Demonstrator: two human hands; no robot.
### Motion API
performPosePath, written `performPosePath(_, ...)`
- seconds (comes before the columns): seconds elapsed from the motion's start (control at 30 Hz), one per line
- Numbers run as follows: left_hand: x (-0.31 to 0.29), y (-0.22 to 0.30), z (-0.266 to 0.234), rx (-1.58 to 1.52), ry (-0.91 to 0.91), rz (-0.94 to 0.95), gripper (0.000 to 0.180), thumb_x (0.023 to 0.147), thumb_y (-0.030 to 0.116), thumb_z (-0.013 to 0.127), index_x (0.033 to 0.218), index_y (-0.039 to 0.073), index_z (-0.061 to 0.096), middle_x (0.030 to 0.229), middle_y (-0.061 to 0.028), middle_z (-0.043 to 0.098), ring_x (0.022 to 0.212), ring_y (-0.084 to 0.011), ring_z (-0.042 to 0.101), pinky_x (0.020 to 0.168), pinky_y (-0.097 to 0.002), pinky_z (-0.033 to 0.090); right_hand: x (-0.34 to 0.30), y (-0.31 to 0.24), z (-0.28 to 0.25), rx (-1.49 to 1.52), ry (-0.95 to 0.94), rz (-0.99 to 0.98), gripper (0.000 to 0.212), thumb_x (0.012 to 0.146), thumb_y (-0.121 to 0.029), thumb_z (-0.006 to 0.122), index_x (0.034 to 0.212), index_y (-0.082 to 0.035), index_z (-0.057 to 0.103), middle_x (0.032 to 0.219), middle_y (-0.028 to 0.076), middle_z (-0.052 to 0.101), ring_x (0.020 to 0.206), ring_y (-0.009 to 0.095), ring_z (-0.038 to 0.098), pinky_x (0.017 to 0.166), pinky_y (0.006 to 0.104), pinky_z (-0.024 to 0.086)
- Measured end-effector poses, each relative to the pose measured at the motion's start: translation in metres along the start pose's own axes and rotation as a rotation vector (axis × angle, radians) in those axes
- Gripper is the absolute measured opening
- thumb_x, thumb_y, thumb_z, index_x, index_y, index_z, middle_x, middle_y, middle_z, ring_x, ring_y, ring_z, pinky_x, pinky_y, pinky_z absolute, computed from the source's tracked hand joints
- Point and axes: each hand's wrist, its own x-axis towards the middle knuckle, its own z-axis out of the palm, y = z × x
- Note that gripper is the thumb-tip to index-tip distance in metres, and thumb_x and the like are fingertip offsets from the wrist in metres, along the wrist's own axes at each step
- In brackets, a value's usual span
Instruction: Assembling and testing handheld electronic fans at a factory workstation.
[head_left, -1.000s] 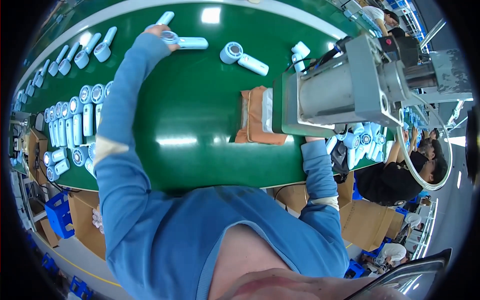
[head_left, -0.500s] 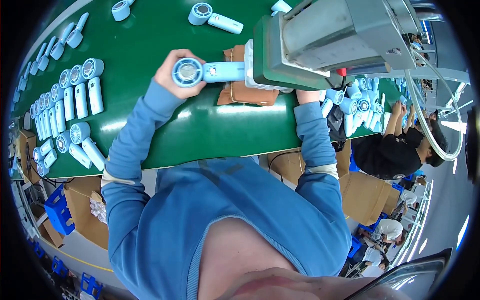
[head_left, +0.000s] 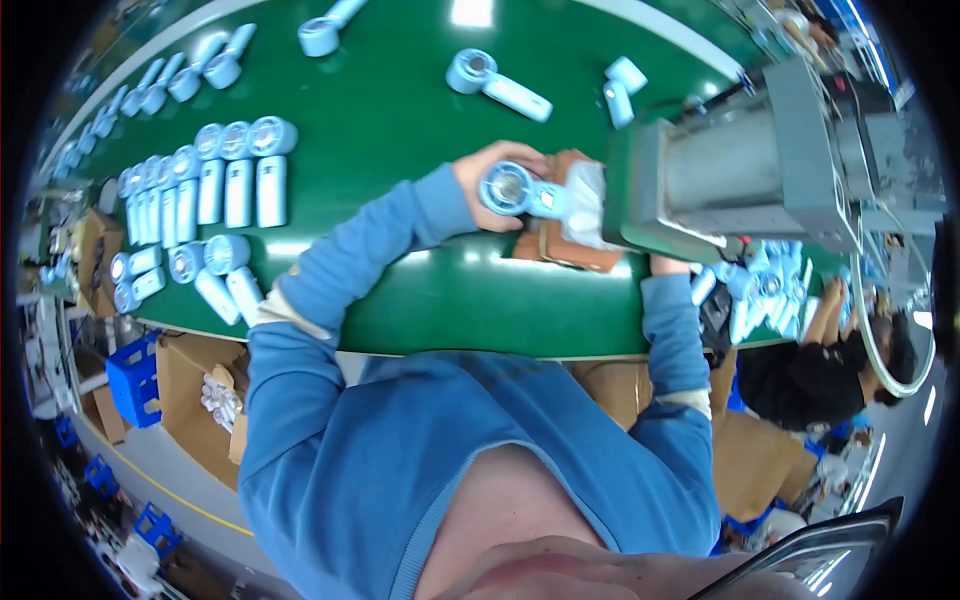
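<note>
My left hand [head_left: 484, 172] is wrapped round the round head of a light blue handheld fan [head_left: 547, 199]. The fan lies sideways, its handle pointing right, and a white pad [head_left: 585, 205] at the front of a grey and green press machine [head_left: 690, 180] hides the far part of that handle. Beneath fan and pad sits a brown block-like rest [head_left: 575, 250] with a strap round it. Of my right hand [head_left: 668, 264] only the back near the wrist shows, under the machine's lower edge; its fingers are hidden.
Rows of light blue fans [head_left: 238, 190] stand on the green table [head_left: 390, 310] at left. More fans [head_left: 515, 98] lie along the back. A fan pile [head_left: 765, 285] is at right, beside a black bag [head_left: 714, 318] and a person in black [head_left: 810, 380]. Cardboard boxes [head_left: 190, 400] stand below the table edge.
The whole view has shifted, so the table appears further right and lower. My left hand and the fan head are now closer to the press, and less of the handle shows.
</note>
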Motion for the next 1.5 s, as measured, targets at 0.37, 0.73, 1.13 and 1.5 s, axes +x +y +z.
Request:
performPosePath(0.37, 0.036, -0.008, -0.202, 0.535, 0.879, -0.061, 0.066, 0.056, 0.020, 0.090, 0.112, 0.006, 0.056, 0.099, -0.0139, 0.064, 0.087, -0.0240, 0.064, 0.081, -0.0334, 0.053, -0.018, 0.003, -0.023, -0.640, 0.068, -0.133, 0.065, 0.090, -0.059, 0.032, 0.129, -0.012, 0.055, 0.134, 0.011, 0.054, 0.118, 0.029, 0.052, 0.099, 0.0624, 0.029)
performPosePath(0.73, 0.050, -0.032, -0.214, 0.984, 0.431, 0.266, 0.066, 0.060, 0.009, 0.080, 0.121, 0.007, 0.054, 0.112, -0.0151, 0.063, 0.105, -0.0266, 0.059, 0.098, -0.0353, 0.044, -0.013, 0.025, -0.007, -0.358, 0.352, -0.123, 0.056, 0.091, -0.046, 0.040, 0.131, -0.009, 0.053, 0.135, 0.013, 0.053, 0.121, 0.030, 0.050, 0.101, 0.0518, 0.033)
performPosePath(1.13, -0.043, 0.033, -0.110, 0.642, 0.472, 0.006, 0.064, 0.057, 0.003, 0.073, 0.116, 0.005, 0.050, 0.102, -0.0107, 0.066, 0.090, -0.0209, 0.064, 0.084, -0.0296, 0.051, -0.008, -0.002, -0.007, -0.004, 0.457, -0.313, 0.047, 0.091, -0.029, 0.050, 0.131, -0.005, 0.052, 0.135, 0.015, 0.052, 0.124, 0.031, 0.050, 0.102, 0.0385, 0.040)
performPosePath(1.5, -0.044, 0.007, -0.002, 0.545, 0.392, 0.020, 0.061, 0.056, 0.006, 0.074, 0.112, 0.005, 0.047, 0.094, -0.0074, 0.064, 0.080, -0.0191, 0.064, 0.076, -0.0274, 0.052, -0.008, 0.018, -0.007, -0.116, 0.581, -0.499, 0.044, 0.092, -0.027, 0.048, 0.130, -0.005, 0.053, 0.130, 0.015, 0.057, 0.120, 0.032, 0.053, 0.099, 0.0384, 0.041)
